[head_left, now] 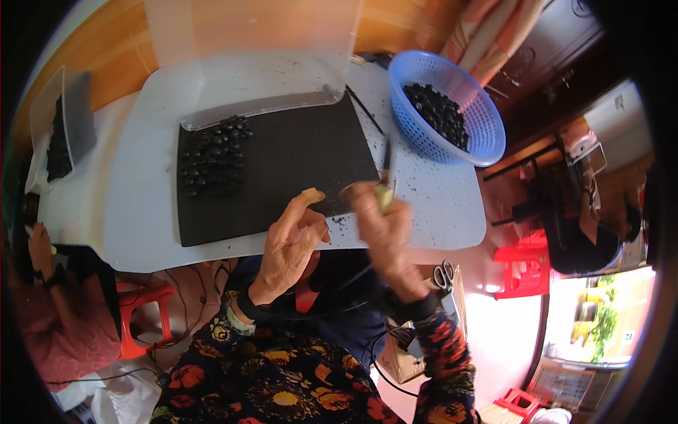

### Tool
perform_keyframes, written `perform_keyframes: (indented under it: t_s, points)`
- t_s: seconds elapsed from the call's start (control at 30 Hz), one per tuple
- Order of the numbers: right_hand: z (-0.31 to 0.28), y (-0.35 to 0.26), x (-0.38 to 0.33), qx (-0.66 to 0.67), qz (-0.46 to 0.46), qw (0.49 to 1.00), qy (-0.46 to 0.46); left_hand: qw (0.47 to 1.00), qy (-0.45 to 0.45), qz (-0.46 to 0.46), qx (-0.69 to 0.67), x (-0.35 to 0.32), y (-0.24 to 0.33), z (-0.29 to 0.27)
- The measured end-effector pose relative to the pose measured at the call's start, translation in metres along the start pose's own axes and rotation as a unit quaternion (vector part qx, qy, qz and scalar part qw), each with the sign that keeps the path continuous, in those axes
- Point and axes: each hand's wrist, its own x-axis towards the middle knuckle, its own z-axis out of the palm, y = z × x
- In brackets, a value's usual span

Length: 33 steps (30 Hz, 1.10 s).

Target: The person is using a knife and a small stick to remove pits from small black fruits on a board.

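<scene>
My right hand [385, 230], slightly blurred, is closed around the pale yellow handle of a small knife [386, 166]. Its dark narrow blade points away from me, past the right edge of a black mat [296, 155]. Over the mat's near edge hovers my left hand [288, 244]. Its forefinger is stretched out, with a tan wrap near the tip, and the other fingers are loosely bent; I see nothing in them. Small shiny black round pieces [215, 155] are gathered on the mat's left part. Dark crumbs are scattered between my hands and right of the mat.
A blue perforated basket [487, 134] of black pieces stands at the table's far right. Near it lies a thin dark stick [365, 111]. A clear upright panel [254, 42] rises at the back. On the left, another person's hand [41, 251] is beside a clear tub [78, 120].
</scene>
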Motion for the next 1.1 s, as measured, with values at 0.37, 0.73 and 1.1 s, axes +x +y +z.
perform_keyframes:
  t_s: [0.37, 0.73, 1.1]
  points:
    - [0.006, -0.022, 0.107, -0.252, -0.11, 0.961, 0.044, 1.0, 0.003, 0.019, 0.0, -0.021, -0.002, -0.039]
    - [0.14, -0.012, 0.062, -0.311, -0.361, 0.81, -0.341, 0.99, -0.044, 0.129, 0.021, -0.045, 0.022, -0.048]
    - [0.12, -0.012, 0.084, -0.438, -0.306, 0.822, -0.198, 0.998, -0.011, 0.054, 0.007, -0.034, 0.009, -0.067]
